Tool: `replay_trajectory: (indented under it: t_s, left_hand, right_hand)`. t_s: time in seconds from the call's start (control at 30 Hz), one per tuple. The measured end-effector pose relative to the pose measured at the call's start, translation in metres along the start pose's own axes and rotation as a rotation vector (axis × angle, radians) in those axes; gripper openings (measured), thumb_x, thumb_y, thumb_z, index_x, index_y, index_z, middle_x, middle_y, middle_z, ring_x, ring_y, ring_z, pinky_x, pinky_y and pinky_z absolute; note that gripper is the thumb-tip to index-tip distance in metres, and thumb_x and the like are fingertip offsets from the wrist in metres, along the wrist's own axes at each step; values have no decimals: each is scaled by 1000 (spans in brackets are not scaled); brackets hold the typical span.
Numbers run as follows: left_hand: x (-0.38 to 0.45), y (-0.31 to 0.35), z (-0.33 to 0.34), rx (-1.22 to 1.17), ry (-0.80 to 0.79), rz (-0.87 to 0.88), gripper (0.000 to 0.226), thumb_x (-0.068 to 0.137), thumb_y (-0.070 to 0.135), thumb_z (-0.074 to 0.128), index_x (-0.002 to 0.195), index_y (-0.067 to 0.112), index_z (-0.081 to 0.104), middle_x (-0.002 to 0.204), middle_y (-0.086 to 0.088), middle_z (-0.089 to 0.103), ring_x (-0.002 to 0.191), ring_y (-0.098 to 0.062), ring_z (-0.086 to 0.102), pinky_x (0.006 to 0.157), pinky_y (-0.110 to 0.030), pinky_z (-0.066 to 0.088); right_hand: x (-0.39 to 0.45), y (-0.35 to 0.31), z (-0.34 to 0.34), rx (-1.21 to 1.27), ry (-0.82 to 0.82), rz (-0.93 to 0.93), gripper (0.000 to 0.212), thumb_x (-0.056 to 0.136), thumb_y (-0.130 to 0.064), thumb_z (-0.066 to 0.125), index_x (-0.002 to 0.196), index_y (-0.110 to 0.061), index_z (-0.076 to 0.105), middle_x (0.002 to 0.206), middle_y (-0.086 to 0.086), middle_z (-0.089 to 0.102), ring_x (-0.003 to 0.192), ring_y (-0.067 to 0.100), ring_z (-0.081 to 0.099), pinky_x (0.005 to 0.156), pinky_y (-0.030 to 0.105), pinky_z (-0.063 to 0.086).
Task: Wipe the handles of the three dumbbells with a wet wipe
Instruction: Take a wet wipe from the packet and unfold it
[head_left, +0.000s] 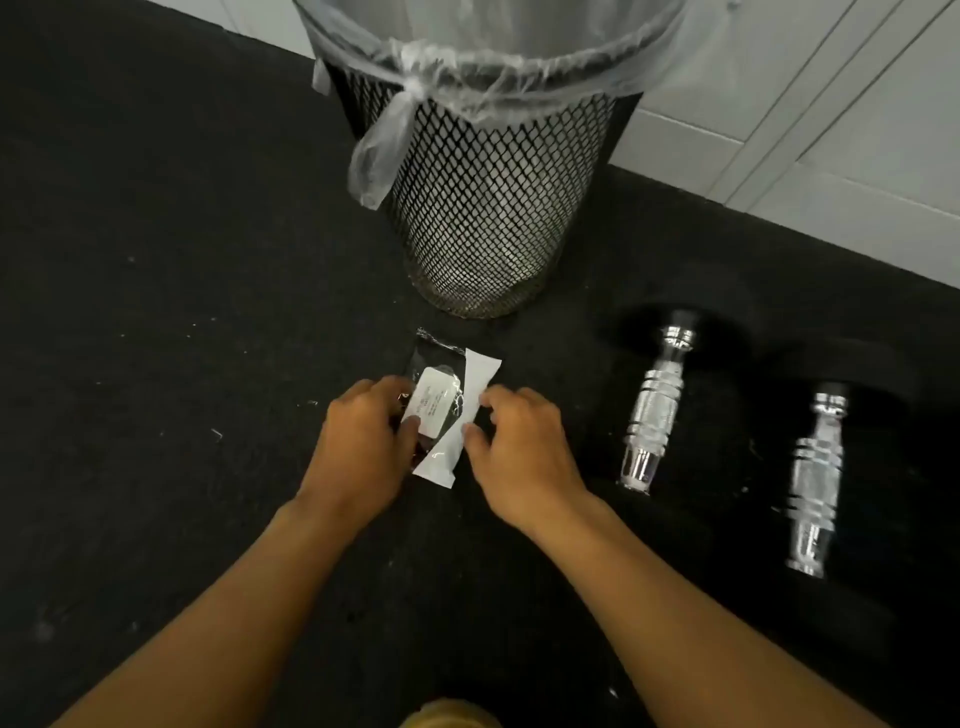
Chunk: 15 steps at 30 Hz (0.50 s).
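A clear wet-wipe packet (435, 405) with a white label and a white folded strip lies on the black floor at centre. My left hand (358, 447) pinches its left side with thumb and fingers. My right hand (519, 447) touches the white strip on its right side. Two dumbbells lie to the right, both with chrome handles and black ends that blend into the floor: the nearer one to the packet (657, 405) and another further right (815, 478). A third dumbbell is not visible.
A black mesh waste bin (493, 208) with a clear plastic liner stands just beyond the packet. A white panelled wall (831, 130) runs along the upper right. Black rubber floor (156, 312) spreads to the left.
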<state>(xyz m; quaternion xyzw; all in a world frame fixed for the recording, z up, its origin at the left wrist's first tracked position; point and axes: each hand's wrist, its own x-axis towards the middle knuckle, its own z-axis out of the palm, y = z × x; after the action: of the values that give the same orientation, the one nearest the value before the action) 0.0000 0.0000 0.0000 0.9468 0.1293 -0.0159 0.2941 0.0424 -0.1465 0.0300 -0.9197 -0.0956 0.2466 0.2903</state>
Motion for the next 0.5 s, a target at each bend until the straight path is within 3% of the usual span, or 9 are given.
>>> replay_trajectory:
  t_s: [0.13, 0.27, 0.4, 0.5]
  left_hand:
    - [15, -13, 7, -20, -76, 4, 40, 86, 0, 55, 122, 16, 59, 89, 0, 51, 69, -1, 46, 59, -7, 33]
    - [30, -23, 10, -49, -84, 9, 42, 90, 1, 46, 129, 15, 54, 88, -3, 59, 72, -8, 55, 62, -7, 37]
    - [40, -23, 8, -184, -134, -133, 42, 92, 1, 43, 127, 21, 56, 62, 7, 58, 49, -3, 56, 50, -8, 42]
    - [42, -28, 6, -302, -160, -226, 36, 94, 8, 46, 124, 23, 59, 62, -3, 63, 46, -8, 58, 48, -17, 48]
  right_hand:
    - [32, 0, 21, -11, -51, 44, 46, 94, -31, 50, 137, -18, 38, 131, 8, 40, 115, 20, 47, 86, 26, 41]
    - [49, 2, 34, -11, -14, 26, 52, 93, -33, 52, 141, -25, 33, 132, 6, 33, 115, 20, 46, 90, 29, 43]
    - [56, 1, 37, 12, 54, -58, 22, 91, -27, 56, 113, -25, 58, 115, 1, 40, 103, 17, 49, 86, 31, 48]
    - [48, 1, 36, 27, 97, -126, 8, 92, -26, 55, 94, -21, 61, 99, -5, 40, 95, 13, 48, 81, 29, 47]
